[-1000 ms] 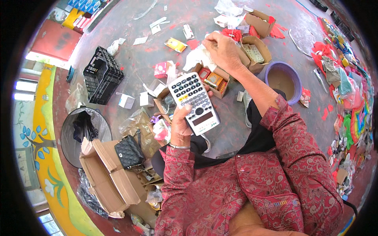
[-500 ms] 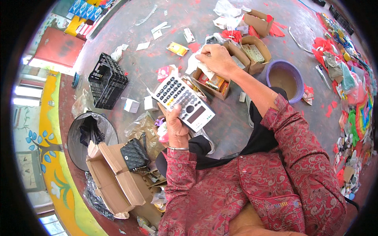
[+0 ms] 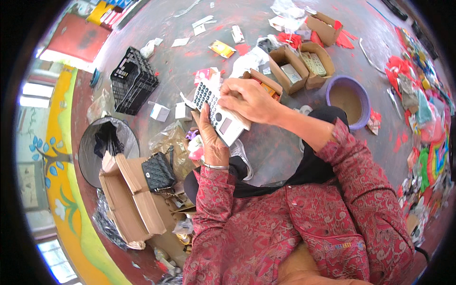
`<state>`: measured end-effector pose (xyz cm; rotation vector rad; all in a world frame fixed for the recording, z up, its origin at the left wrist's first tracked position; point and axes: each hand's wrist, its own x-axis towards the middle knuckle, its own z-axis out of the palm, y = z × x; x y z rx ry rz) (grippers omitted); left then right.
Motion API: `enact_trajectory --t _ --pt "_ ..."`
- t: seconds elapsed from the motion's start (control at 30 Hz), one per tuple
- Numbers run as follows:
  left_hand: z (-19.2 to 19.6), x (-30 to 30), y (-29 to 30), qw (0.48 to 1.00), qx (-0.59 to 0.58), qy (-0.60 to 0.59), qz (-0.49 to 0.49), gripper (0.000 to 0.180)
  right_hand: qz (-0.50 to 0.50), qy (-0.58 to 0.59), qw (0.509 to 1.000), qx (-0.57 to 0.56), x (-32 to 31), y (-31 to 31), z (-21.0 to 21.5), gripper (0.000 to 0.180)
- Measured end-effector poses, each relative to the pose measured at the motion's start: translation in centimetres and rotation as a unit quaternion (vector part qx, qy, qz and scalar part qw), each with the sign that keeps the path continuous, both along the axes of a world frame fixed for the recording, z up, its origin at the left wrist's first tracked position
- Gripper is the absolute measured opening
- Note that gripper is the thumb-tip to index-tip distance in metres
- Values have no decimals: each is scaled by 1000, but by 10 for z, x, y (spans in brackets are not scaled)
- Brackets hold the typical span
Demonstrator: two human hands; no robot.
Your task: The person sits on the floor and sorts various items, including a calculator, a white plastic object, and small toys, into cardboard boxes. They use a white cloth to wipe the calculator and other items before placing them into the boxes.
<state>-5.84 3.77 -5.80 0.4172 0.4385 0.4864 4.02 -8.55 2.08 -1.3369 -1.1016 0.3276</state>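
Note:
My left hand (image 3: 212, 142) is closed around the lower side of a white calculator (image 3: 226, 126) with dark keys, its thumb lying over the front. Across the calculator's face lies my right hand (image 3: 254, 102), fingers bent and closed on a pale cloth (image 3: 240, 119) that touches the calculator. Part of the keypad and of the front is hidden under that hand and the cloth. Just beyond my right hand stands a small cardboard box with orange packets (image 3: 270, 88), partly covered by the hand.
Two open cardboard boxes hold a white device (image 3: 290, 73) and a keyed device (image 3: 313, 64). A purple tub (image 3: 365, 102) of murky water stands right. Left are a black crate (image 3: 134, 83), a lined bin (image 3: 88, 147), a cardboard box (image 3: 124, 202) and a black quilted bag (image 3: 159, 172).
My right hand has come back from above the boxes, bringing the cloth down onto the calculator. The left hand keeps its hold and has shifted slightly.

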Motion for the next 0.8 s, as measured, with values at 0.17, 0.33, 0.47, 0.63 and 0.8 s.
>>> enact_trajectory --t 0.17,0.33,0.47,0.63,0.8 --pt "6 9 10 972 -147 -173 -49 29 181 126 975 -23 16 -28 13 12" --pt "31 11 -21 918 -265 -230 -186 30 22 269 957 110 47 -21 19 8" --pt "18 6 -36 971 -108 -77 -198 27 -131 -181 972 76 32 -4 26 12" --pt "21 6 -36 966 -103 -146 -188 28 -291 -69 950 -95 88 -2 -8 15" --pt "30 14 -19 962 -149 -182 -141 26 -81 407 908 -51 89 -12 -14 17"
